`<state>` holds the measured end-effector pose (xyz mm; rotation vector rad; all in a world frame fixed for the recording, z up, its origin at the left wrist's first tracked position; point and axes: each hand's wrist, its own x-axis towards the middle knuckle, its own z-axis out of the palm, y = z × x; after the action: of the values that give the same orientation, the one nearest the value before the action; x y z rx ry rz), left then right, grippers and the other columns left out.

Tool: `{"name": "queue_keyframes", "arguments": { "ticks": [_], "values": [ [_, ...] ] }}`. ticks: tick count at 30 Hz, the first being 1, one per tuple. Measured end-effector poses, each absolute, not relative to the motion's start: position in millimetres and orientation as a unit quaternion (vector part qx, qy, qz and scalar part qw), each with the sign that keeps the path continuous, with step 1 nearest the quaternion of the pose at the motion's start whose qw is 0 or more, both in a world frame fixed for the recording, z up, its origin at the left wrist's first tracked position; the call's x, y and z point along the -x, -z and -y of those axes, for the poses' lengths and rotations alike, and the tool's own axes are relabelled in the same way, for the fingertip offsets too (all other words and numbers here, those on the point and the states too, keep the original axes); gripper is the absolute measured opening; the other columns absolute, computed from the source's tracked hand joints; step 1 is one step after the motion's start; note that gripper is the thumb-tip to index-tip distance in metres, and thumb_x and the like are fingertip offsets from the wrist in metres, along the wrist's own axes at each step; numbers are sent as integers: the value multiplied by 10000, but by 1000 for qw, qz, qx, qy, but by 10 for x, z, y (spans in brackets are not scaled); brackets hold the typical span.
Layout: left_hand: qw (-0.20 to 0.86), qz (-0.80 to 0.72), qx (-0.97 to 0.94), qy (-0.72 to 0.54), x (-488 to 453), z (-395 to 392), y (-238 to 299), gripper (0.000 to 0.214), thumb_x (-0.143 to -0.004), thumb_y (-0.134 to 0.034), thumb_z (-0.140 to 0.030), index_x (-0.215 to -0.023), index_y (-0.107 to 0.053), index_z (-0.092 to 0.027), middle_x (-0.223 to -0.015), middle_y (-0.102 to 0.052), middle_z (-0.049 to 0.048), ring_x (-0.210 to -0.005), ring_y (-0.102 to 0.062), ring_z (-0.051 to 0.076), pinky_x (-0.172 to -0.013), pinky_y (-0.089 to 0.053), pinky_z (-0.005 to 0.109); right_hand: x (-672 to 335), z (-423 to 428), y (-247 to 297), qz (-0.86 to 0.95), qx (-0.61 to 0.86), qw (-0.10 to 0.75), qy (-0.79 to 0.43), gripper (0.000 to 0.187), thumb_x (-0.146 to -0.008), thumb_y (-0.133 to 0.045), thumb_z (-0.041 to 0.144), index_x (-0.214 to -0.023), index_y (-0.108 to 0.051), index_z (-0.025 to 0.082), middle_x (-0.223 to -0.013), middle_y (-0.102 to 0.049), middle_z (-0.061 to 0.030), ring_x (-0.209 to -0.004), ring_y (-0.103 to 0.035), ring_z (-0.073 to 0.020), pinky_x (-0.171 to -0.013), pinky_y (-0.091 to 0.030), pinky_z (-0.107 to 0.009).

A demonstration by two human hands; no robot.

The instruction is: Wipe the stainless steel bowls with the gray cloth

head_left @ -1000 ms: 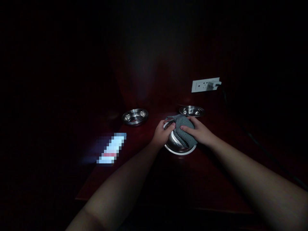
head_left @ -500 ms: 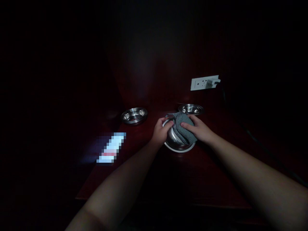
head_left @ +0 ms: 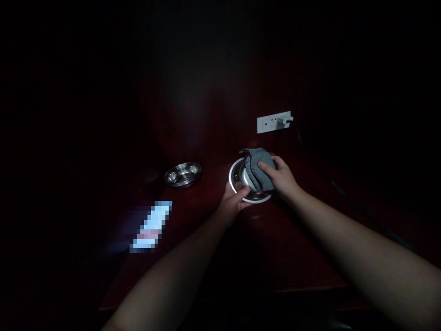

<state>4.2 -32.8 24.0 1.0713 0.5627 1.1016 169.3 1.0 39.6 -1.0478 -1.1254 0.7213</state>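
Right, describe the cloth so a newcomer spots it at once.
Start from the dark red table, where the left hand holds a shiny metal bowl. In the right hand, against that bowl, is the cloth. It is grey and creased, with a textured weave, unlike the smooth, shiny metal beside it.

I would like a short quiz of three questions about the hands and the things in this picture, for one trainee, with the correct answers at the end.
1. Multiple choice: which hand holds the gray cloth? A) the left hand; B) the right hand; C) neither.
2. True or false: the wall socket has nothing plugged into it.
3. Fill in the gap: the left hand grips the edge of a shiny ____.

Key
1. B. The fingers of the right hand close on the cloth.
2. False. A plug sits at its right end.
3. Metal bowl.
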Motion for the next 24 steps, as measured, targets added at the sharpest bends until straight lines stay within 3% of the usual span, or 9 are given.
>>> {"name": "queue_keyframes", "arguments": {
  "ticks": [9, 24],
  "values": [
    [639, -310, -481, -514, 10, 254, -297, 562, -639, -710, -259, -1135, -444, -239, -1108, -560, 59, -967, -577, 243, -727, -518, 389, -1655, -8, -345, 530, 436, 643, -339, 470, -665, -642, 491, -1025, -599, 191, -970, -656, -55, -844, -608, -193, -778, -481, -356],
    [638, -256, -459, -563, 20, 144, -262, 458, -636, -699, -242, -1063, -554, -167, -1032, -628, 66, -1002, -571, 233, -909, -403, 388, -1650, 52, -395, 566, 439, 603, -351, 472, -664, -645, 487, -1020, -614, 177, -974, -666, -64, -871, -616, -209, -799, -475, -366]
  ]
}}
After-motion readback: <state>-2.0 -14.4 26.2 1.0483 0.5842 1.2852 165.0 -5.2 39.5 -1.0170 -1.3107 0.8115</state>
